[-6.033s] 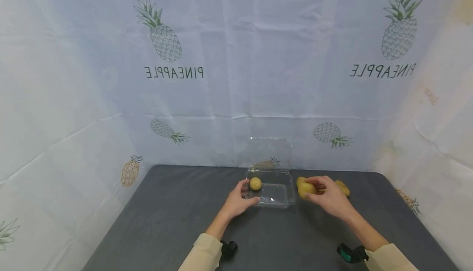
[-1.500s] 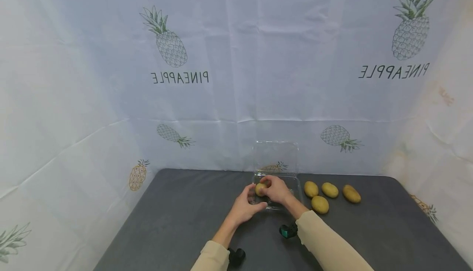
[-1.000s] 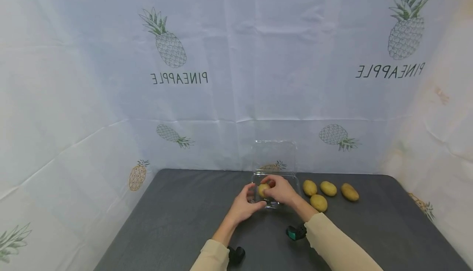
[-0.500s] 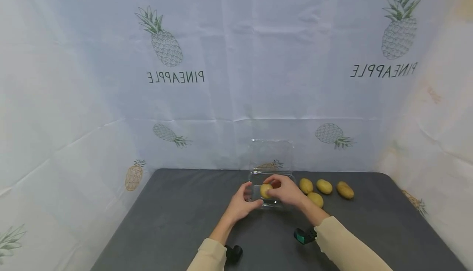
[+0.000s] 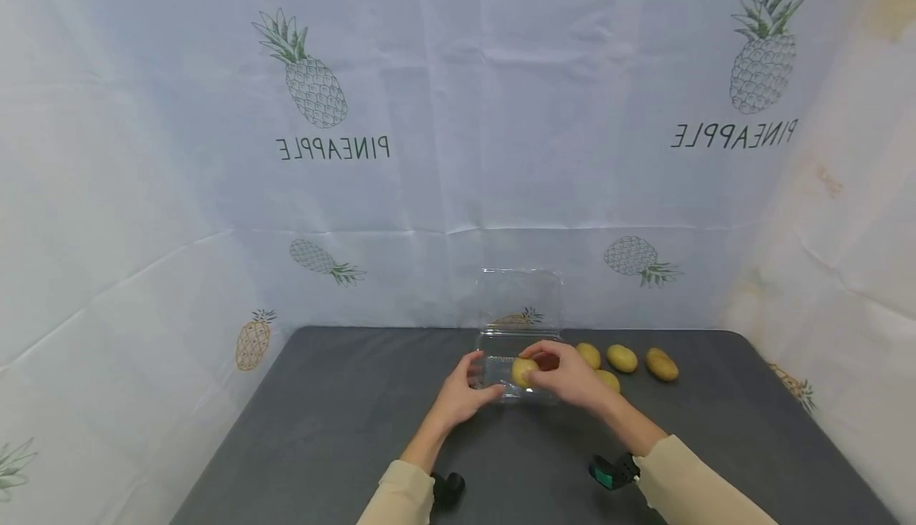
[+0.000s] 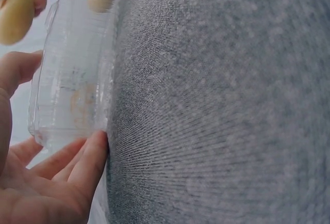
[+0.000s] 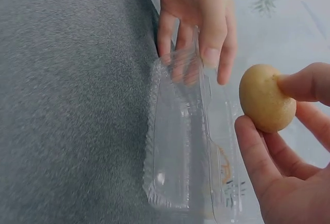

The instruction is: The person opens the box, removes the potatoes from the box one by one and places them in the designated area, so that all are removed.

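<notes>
My right hand (image 5: 572, 378) pinches a yellow potato (image 7: 265, 98) between thumb and fingers, above the right part of a clear plastic clamshell container (image 5: 494, 342). In the right wrist view the potato is apart from the container's rim. My left hand (image 5: 458, 394) holds the container's left end, its thumb at the rim and its fingers against the outer wall, as the left wrist view shows. The container's lid (image 5: 521, 294) stands raised at the back. Inside the container I see no potato, though my right hand covers part of it.
Several potatoes (image 5: 622, 359) lie on the dark grey table (image 5: 343, 414), to the right of the container; the nearest is partly hidden by my right hand. Behind the table hangs a pale cloth (image 5: 444, 175) with pineapple prints. A black wrist camera (image 5: 611, 472) sits below my right wrist.
Earlier my right hand released a potato at the right, then reached into the container. It has since gripped the potato there and moved right with it. My left hand stays at the container.
</notes>
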### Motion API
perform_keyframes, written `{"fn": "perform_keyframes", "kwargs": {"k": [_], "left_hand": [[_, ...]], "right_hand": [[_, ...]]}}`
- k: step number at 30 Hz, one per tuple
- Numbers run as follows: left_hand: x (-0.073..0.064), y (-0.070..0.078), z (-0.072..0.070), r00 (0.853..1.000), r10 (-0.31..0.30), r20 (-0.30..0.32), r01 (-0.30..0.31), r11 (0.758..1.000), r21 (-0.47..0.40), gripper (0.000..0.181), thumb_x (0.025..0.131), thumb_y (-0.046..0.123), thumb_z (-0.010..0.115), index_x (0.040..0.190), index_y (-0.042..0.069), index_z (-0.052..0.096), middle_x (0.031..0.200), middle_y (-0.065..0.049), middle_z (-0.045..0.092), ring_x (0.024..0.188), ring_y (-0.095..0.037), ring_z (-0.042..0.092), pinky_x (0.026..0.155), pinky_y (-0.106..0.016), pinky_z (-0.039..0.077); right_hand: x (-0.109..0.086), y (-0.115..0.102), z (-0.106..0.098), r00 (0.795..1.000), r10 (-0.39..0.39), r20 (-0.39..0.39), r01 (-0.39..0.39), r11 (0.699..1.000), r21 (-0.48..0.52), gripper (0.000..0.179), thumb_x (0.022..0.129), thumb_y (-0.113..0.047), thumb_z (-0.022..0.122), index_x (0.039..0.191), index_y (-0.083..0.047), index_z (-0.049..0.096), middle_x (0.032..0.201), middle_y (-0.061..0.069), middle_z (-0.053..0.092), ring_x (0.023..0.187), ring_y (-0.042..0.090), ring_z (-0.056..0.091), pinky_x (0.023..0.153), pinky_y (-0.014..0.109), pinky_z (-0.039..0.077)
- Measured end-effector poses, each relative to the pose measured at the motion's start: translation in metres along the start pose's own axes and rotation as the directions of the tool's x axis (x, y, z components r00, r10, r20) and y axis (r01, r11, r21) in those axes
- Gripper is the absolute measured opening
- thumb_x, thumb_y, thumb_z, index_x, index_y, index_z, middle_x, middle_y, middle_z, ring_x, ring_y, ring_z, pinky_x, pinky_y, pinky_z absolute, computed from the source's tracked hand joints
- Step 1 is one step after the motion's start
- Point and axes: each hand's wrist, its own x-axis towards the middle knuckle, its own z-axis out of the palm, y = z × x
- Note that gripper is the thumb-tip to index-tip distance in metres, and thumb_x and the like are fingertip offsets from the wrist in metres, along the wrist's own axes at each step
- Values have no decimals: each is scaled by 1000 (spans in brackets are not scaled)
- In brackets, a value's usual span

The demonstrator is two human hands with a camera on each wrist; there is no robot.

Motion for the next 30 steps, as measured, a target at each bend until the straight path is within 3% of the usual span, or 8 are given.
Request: {"fn": "perform_keyframes", "kwargs": {"k": [9,17,23,30], "left_hand": [[0,-1,-2,1000,7,-6,-7,1000,4,83,86,36,83,152,8,42,138,-25,54,125,-43,57,93,-55,53],[1,-1,-1,1000,9,-17,-9,1000,6,82,85,35,83,151,9,43,138,-25,54,125,-42,58,94,-55,53],[2,-2,0,1000,18,-3,-18,1000,4,82,86,36,83,152,9,42,139,-25,53,126,-42,57,94,-55,53],[2,-2,1,1000,11,0,-11,1000,13,82,86,35,83,152,8,42,139,-25,53,126,-43,57,94,-56,53]], "right_hand": [[-23,-3,-8,1000,-13,-18,13,1000,-20,31,95,-15,73,122,-2,67,114,13,66,100,28,64,78,37,54],[-39,6,-19,998,36,-46,-38,998,-48,32,95,-21,75,122,-6,68,115,8,67,100,23,65,80,33,55],[-54,17,-34,994,88,-73,-91,995,-45,34,94,-23,75,123,-6,68,117,10,67,102,26,64,80,31,56],[-72,23,-49,992,94,-80,-97,995,-35,39,95,-23,74,127,-2,66,123,15,65,102,24,64,79,31,56]]}}
